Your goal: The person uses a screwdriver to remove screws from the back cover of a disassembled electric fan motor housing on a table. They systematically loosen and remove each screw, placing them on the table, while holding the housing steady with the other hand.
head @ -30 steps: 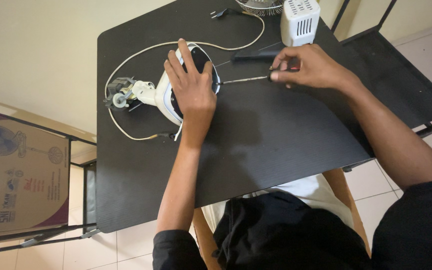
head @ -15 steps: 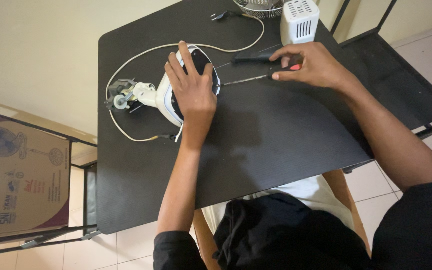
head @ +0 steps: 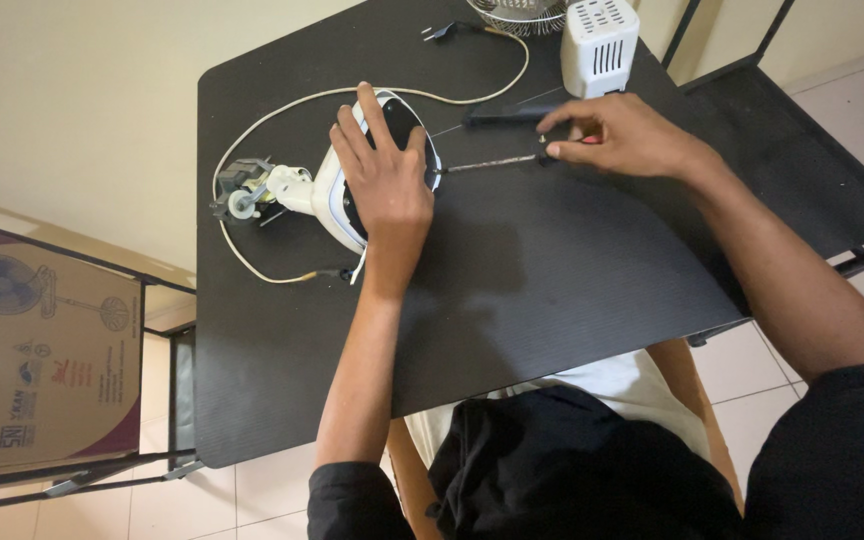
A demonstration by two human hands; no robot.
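While my left hand (head: 389, 185) presses flat on the fan motor housing (head: 352, 190), my right hand (head: 617, 135), at 3 o'clock, grips the screwdriver (head: 492, 161); I judge the shaft needs holding square.

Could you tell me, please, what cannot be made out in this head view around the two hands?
- Head view: the top of the white fan housing, covered by the left hand.
- Head view: the screwdriver handle, hidden inside the right hand; its tip at the housing is too small to read.
- Head view: the wire grille, cut off by the top edge.
- Head view: the small motor details, too small.
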